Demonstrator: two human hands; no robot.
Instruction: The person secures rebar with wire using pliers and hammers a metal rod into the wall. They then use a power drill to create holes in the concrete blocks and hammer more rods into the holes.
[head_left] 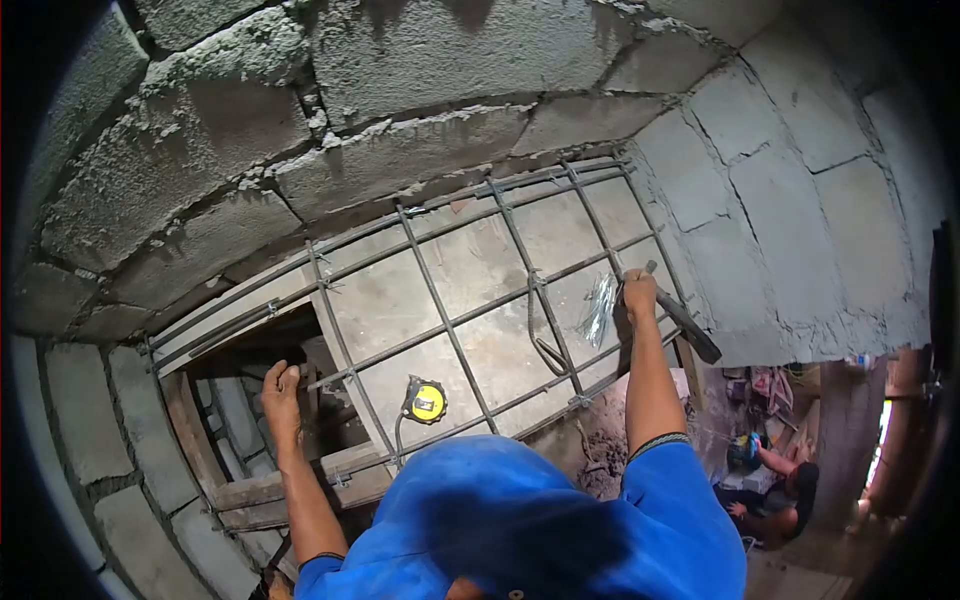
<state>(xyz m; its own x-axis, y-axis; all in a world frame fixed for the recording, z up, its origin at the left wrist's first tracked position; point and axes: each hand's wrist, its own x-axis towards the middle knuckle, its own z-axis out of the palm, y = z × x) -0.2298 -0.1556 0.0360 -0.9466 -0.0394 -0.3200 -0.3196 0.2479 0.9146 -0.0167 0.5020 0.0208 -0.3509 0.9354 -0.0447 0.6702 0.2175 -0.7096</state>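
A grid of tied steel bars (450, 322) lies over a pale board (480, 270). My left hand (282, 392) is closed at the left side of the grid, by the end of a crosswise bar; what its fingers hold, if anything, is too small to tell. At the right, my right hand (640, 292) is wrapped round a dark tool handle, whose long dark part (695, 335) points down to the right. Just left of that hand lies a bundle of thin wires (599, 312). A yellow and black tape measure (426, 400) rests on the board. A bent bar (537, 325) hangs at the grid's middle.
Block walls (400, 75) rise ahead and at both sides. Left of the board is an opening framed in wood (190, 425). At the lower right, beyond the board, another person (775, 505) is beside rubble and clutter below.
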